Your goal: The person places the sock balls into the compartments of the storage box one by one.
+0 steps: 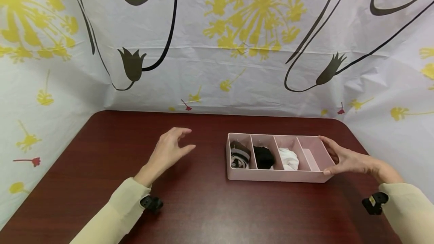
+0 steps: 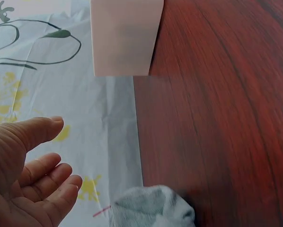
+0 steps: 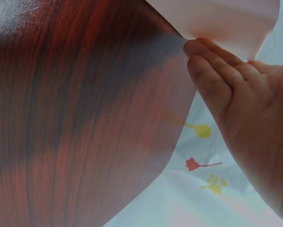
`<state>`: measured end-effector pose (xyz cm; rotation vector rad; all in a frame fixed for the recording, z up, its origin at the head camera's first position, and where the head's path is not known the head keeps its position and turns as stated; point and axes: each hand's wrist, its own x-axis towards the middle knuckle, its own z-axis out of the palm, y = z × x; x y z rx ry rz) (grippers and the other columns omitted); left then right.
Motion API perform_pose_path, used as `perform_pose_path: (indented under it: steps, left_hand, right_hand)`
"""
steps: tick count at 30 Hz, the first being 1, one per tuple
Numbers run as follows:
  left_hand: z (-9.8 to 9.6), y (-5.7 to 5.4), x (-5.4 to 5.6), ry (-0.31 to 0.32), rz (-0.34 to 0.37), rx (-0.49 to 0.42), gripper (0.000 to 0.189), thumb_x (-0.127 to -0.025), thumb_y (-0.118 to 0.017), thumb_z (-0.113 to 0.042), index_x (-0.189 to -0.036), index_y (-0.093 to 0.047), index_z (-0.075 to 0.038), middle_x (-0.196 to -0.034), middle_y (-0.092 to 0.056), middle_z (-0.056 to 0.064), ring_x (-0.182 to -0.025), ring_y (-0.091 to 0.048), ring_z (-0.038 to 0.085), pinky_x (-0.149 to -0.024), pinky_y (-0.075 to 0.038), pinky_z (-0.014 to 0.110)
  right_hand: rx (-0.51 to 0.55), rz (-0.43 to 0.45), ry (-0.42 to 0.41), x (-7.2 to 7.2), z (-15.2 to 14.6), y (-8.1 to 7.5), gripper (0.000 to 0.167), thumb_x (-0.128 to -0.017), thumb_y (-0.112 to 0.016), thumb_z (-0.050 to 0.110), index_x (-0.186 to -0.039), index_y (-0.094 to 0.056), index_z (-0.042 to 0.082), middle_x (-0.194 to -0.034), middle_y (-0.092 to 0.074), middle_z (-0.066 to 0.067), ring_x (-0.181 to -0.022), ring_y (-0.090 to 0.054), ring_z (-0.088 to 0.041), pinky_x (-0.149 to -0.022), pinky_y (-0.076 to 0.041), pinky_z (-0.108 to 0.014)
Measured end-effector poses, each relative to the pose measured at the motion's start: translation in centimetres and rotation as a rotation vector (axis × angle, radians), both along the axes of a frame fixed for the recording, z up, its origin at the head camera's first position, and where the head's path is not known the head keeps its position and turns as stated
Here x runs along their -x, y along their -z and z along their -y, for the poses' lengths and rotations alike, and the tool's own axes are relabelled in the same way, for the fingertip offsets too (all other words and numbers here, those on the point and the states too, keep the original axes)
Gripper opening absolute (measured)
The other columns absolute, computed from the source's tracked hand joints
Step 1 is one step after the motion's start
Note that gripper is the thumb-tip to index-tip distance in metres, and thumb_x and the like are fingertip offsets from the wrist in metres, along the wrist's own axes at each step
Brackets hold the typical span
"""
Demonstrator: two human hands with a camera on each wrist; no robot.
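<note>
A long pink divided box (image 1: 278, 176) lies on the table, right of centre. Its leftmost compartment has a rolled striped cloth (image 1: 240, 155), the one beside it a black cloth bundle (image 1: 263, 157), the third a white one (image 1: 289, 159). Bare pink walls show in the rightmost compartment. My right hand (image 1: 349, 161) grips that end, thumb at the near corner and fingers round the far side. Left of the box, my left hand (image 1: 167, 151) hovers with thumb and fingers apart, holding nothing. Pale grey fabric (image 2: 151, 208) shows low in the left wrist view.
The dark red-brown wooden table (image 1: 190, 206) has rounded far corners. White sheeting (image 1: 190, 29) with yellow flowers and dark stems hangs behind it and along both sides. A black wrist device (image 1: 151, 203) sits at the left cuff, another (image 1: 375, 202) at the right.
</note>
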<state>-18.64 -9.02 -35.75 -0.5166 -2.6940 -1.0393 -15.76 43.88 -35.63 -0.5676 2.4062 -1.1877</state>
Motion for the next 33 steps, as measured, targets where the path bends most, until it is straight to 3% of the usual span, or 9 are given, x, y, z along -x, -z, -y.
perform_pose_path:
  steps: [5,12,21,24,30,33]
  left_hand:
    - [1.0,0.4,0.0,-0.029,0.016,0.010,0.047,-0.078,-0.076,-0.024,-0.120,-0.062,-0.008,-0.115,-0.062,0.011,-0.098,-0.060,0.025,-0.080,-0.050,0.042]
    - [2.1,0.9,0.0,-0.042,0.048,0.024,0.048,-0.080,-0.075,-0.024,-0.123,-0.060,-0.007,-0.119,-0.061,0.012,-0.107,-0.058,0.027,-0.083,-0.049,0.045]
    - [3.4,1.4,-0.2,-0.057,0.078,0.054,0.051,-0.080,-0.073,-0.025,-0.125,-0.058,-0.006,-0.123,-0.059,0.014,-0.106,-0.057,0.030,-0.081,-0.048,0.045]
    - [3.9,1.7,-0.1,-0.064,0.085,0.051,0.051,-0.080,-0.072,-0.026,-0.125,-0.058,-0.006,-0.123,-0.059,0.013,-0.103,-0.057,0.029,-0.080,-0.047,0.044]
    - [4.4,2.2,0.0,-0.075,0.097,0.064,0.053,-0.079,-0.073,-0.027,-0.125,-0.058,-0.004,-0.123,-0.059,0.015,-0.101,-0.056,0.029,-0.079,-0.046,0.045]
    - [4.6,2.4,0.1,-0.084,0.101,0.082,0.053,-0.079,-0.075,-0.026,-0.123,-0.059,-0.003,-0.122,-0.059,0.017,-0.101,-0.056,0.030,-0.079,-0.046,0.046]
  right_hand:
    - [-0.007,0.002,0.014,0.0,0.0,0.0,0.101,-0.077,-0.069,-0.003,-0.145,0.007,-0.004,-0.134,-0.032,-0.014,-0.111,-0.043,0.012,-0.079,-0.049,-0.022]
    - [-0.034,-0.011,0.020,-0.1,0.1,-0.2,0.102,-0.078,-0.069,-0.001,-0.145,0.007,-0.005,-0.136,-0.023,-0.032,-0.110,-0.042,0.013,-0.078,-0.049,-0.022]
    - [-0.036,-0.020,0.009,0.0,0.1,-0.1,0.102,-0.077,-0.069,-0.002,-0.144,0.007,-0.007,-0.135,-0.023,-0.038,-0.110,-0.043,0.013,-0.078,-0.049,-0.022]
    - [-0.032,-0.022,0.004,0.0,0.0,0.0,0.101,-0.077,-0.069,-0.002,-0.144,0.007,-0.007,-0.134,-0.025,-0.036,-0.110,-0.044,0.012,-0.078,-0.049,-0.022]
    - [-0.022,-0.021,-0.004,0.0,-0.1,0.0,0.100,-0.078,-0.068,-0.003,-0.144,0.006,-0.007,-0.133,-0.033,-0.019,-0.111,-0.044,0.011,-0.078,-0.050,-0.023]
    - [-0.026,-0.017,0.000,0.0,0.0,-0.2,0.100,-0.078,-0.069,-0.002,-0.145,0.006,-0.006,-0.134,-0.031,-0.021,-0.112,-0.043,0.012,-0.078,-0.049,-0.023]
